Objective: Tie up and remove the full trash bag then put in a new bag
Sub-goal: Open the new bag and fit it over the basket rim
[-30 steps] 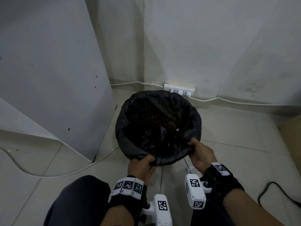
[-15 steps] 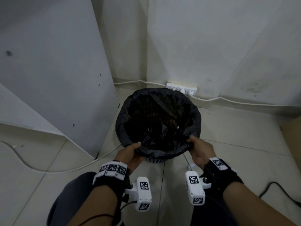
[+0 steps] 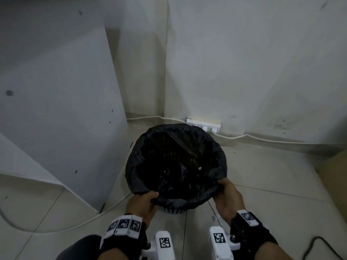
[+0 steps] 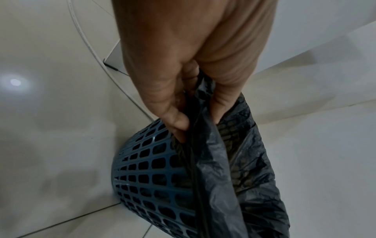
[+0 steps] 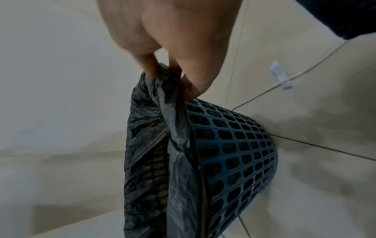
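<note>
A black trash bag [image 3: 174,197] lines a blue mesh waste bin [image 3: 171,211] standing on the tiled floor in the room's corner. My left hand [image 3: 148,198] pinches the bag's folded edge at the near-left rim; the left wrist view shows the left hand [image 4: 195,116] holding the bag [image 4: 227,169] over the bin's lattice wall [image 4: 146,169]. My right hand [image 3: 224,190] grips the edge at the near-right rim. Its fingers [image 5: 189,90] bunch the plastic [image 5: 154,153] above the bin [image 5: 234,153]. The bag's inside is dark, so its contents are unclear.
A white power strip [image 3: 203,125] lies against the wall behind the bin, with a white cable [image 3: 262,138] running right. A grey cabinet panel [image 3: 56,102] stands at the left, another cable [image 3: 56,228] curves over the floor, and a cardboard box [image 3: 336,171] is at the right.
My left hand has slid along the near rim, first left, then a little back, still holding the bag's edge. The right hand keeps its grip. The camera has tilted up.
</note>
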